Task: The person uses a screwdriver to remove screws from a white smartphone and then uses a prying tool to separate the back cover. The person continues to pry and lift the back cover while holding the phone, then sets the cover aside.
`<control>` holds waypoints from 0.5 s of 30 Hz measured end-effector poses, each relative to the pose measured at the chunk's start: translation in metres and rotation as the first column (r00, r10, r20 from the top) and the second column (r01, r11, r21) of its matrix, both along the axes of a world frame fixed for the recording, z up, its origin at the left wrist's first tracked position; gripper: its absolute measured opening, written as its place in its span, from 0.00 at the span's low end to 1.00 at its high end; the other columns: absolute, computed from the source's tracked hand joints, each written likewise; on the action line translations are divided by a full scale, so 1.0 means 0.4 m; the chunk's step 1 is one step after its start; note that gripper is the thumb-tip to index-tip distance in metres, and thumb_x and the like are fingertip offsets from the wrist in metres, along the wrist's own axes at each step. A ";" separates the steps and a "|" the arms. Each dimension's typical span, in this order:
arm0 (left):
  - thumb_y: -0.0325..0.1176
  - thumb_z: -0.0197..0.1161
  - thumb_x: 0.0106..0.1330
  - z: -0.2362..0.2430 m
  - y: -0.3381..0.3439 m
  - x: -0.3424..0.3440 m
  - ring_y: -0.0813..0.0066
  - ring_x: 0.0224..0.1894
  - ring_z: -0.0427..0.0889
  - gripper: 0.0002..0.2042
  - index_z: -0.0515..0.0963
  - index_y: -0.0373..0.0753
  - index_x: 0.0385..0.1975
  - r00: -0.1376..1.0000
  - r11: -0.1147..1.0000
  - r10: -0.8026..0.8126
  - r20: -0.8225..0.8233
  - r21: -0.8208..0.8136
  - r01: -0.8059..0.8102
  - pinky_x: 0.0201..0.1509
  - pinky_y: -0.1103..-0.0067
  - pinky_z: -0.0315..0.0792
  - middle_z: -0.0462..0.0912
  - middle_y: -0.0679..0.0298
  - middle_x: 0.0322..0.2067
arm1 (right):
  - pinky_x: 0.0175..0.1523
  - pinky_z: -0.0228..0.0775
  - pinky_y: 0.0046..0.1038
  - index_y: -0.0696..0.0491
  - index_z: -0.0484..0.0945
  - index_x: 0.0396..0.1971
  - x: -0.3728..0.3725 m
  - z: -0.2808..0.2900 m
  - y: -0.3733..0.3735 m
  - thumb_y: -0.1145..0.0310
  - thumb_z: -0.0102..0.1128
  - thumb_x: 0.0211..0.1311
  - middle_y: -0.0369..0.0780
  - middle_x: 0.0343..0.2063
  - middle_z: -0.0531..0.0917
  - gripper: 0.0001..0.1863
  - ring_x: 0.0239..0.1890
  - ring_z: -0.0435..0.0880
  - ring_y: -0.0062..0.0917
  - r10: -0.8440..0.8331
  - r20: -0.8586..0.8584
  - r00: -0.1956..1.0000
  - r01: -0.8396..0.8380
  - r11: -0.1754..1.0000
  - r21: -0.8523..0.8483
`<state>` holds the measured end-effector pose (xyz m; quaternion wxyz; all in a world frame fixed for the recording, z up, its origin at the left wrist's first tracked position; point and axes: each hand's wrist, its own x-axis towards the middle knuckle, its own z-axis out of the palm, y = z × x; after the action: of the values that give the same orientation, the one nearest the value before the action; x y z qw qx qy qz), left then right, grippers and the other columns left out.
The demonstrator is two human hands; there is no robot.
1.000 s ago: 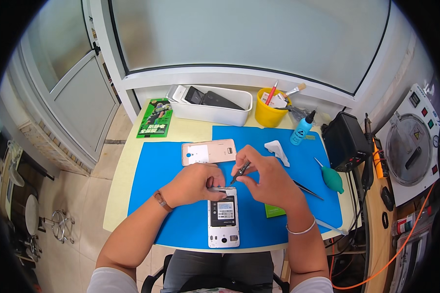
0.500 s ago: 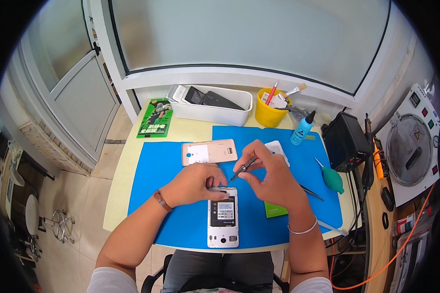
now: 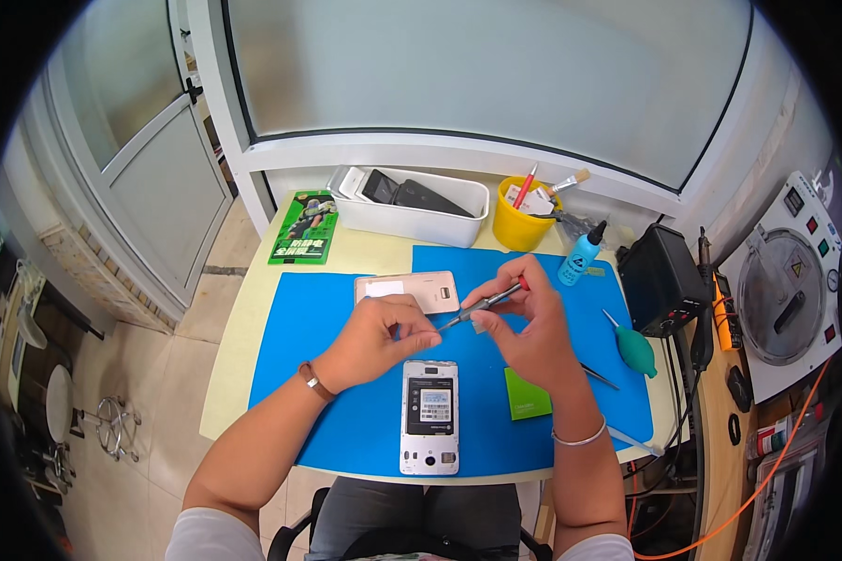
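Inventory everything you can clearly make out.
Wide table: 1, cream, centre
Rectangular mat: 1, blue, on table
Opened phone: 1, white/black, mat's near edge
Slim screwdriver: 1, grey/red, above mat
Flat phone cover: 1, pinkish, mat's far side
Square item: 1, green, beside phone
Rubber blower: 1, green, mat's right
Plastic bottle: 1, blue, mat's far corner
Plastic bucket: 1, yellow, table's back
Plastic bin: 1, white, table's back
Flat packet: 1, green, beside bin
Boxy device: 1, black, right side
Large machine: 1, white, far right
Left hand, right hand: 2, bare, above mat
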<state>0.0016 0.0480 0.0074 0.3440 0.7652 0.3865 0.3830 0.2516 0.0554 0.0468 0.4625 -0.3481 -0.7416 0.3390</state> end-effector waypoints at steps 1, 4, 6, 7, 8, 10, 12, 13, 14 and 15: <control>0.31 0.78 0.66 0.002 0.001 -0.002 0.79 0.28 0.73 0.05 0.91 0.38 0.36 1.000 0.999 0.013 -0.003 0.034 -0.013 0.34 0.80 0.69 0.85 0.66 0.30 | 0.53 0.88 0.30 0.51 0.70 0.47 0.001 -0.004 0.003 0.82 0.72 0.64 0.43 0.42 0.90 0.20 0.50 0.93 0.29 -0.006 -0.023 1.000 0.006 1.000 0.000; 0.30 0.78 0.65 0.010 0.011 -0.014 0.77 0.27 0.74 0.05 0.91 0.37 0.34 0.979 0.975 0.178 -0.096 0.149 -0.162 0.33 0.79 0.69 0.84 0.64 0.29 | 0.52 0.87 0.27 0.49 0.65 0.45 0.002 -0.001 0.011 0.82 0.71 0.66 0.44 0.41 0.89 0.22 0.47 0.92 0.27 -0.066 -0.039 0.997 0.070 0.992 0.102; 0.32 0.77 0.65 0.000 0.027 -0.025 0.71 0.27 0.78 0.05 0.90 0.38 0.34 0.955 0.947 0.273 -0.113 0.204 -0.247 0.33 0.74 0.73 0.84 0.62 0.29 | 0.53 0.87 0.27 0.49 0.65 0.45 0.002 0.002 0.008 0.83 0.70 0.66 0.45 0.42 0.89 0.22 0.47 0.92 0.27 -0.106 -0.068 0.992 0.111 0.992 0.066; 0.33 0.77 0.65 -0.002 0.035 -0.033 0.68 0.27 0.80 0.05 0.90 0.38 0.34 0.938 0.928 0.323 -0.121 0.234 -0.289 0.33 0.72 0.74 0.84 0.61 0.29 | 0.53 0.86 0.27 0.49 0.64 0.45 0.001 0.003 0.009 0.84 0.70 0.66 0.46 0.43 0.89 0.22 0.47 0.92 0.27 -0.123 -0.084 0.989 0.127 0.991 0.049; 0.33 0.76 0.65 0.001 0.038 -0.041 0.64 0.28 0.82 0.05 0.91 0.39 0.34 0.920 0.915 0.362 -0.151 0.245 -0.320 0.34 0.71 0.76 0.84 0.60 0.29 | 0.53 0.86 0.27 0.49 0.65 0.45 0.000 -0.001 0.011 0.84 0.70 0.66 0.46 0.43 0.89 0.22 0.47 0.92 0.27 -0.119 -0.088 0.989 0.124 0.991 0.048; 0.33 0.76 0.66 -0.009 0.052 -0.057 0.63 0.28 0.82 0.05 0.91 0.39 0.34 0.897 0.889 0.417 -0.149 0.272 -0.368 0.34 0.71 0.76 0.84 0.60 0.29 | 0.54 0.86 0.27 0.49 0.65 0.45 -0.003 -0.010 0.014 0.85 0.69 0.66 0.47 0.44 0.89 0.22 0.48 0.92 0.28 -0.114 -0.095 0.989 0.118 0.992 0.045; 0.34 0.76 0.66 -0.018 0.064 -0.073 0.63 0.29 0.83 0.06 0.91 0.39 0.34 0.874 0.865 0.461 -0.152 0.296 -0.405 0.34 0.70 0.76 0.85 0.60 0.30 | 0.54 0.86 0.27 0.50 0.66 0.46 -0.011 -0.012 0.015 0.85 0.69 0.65 0.46 0.44 0.89 0.21 0.48 0.92 0.28 -0.123 -0.074 0.990 0.126 0.991 0.048; 0.34 0.76 0.65 -0.021 0.071 -0.075 0.62 0.29 0.83 0.06 0.91 0.40 0.34 0.867 0.857 0.474 -0.153 0.305 -0.414 0.35 0.70 0.76 0.85 0.60 0.30 | 0.54 0.86 0.27 0.50 0.66 0.46 -0.011 -0.011 0.013 0.85 0.69 0.65 0.46 0.44 0.89 0.21 0.48 0.92 0.28 -0.134 -0.061 0.989 0.137 0.989 0.051; 0.35 0.76 0.65 -0.024 0.077 -0.078 0.62 0.29 0.83 0.06 0.91 0.40 0.34 0.861 0.849 0.486 -0.153 0.315 -0.423 0.35 0.69 0.77 0.85 0.60 0.30 | 0.54 0.86 0.27 0.51 0.67 0.46 -0.011 -0.010 0.012 0.85 0.69 0.65 0.46 0.44 0.89 0.21 0.48 0.93 0.28 -0.138 -0.049 0.989 0.141 0.989 0.053; 0.35 0.76 0.65 -0.026 0.081 -0.080 0.62 0.29 0.83 0.06 0.92 0.40 0.34 0.857 0.849 0.491 -0.157 0.304 -0.431 0.35 0.69 0.77 0.85 0.60 0.30 | 0.54 0.86 0.27 0.51 0.67 0.46 -0.011 -0.009 0.011 0.85 0.69 0.65 0.46 0.44 0.89 0.21 0.49 0.93 0.28 -0.143 -0.038 0.989 0.145 0.988 0.055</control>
<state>-0.0304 0.0806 -0.0029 0.0918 0.7260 0.5436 0.4111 0.2474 0.0599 0.0432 0.5080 -0.3814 -0.7163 0.2890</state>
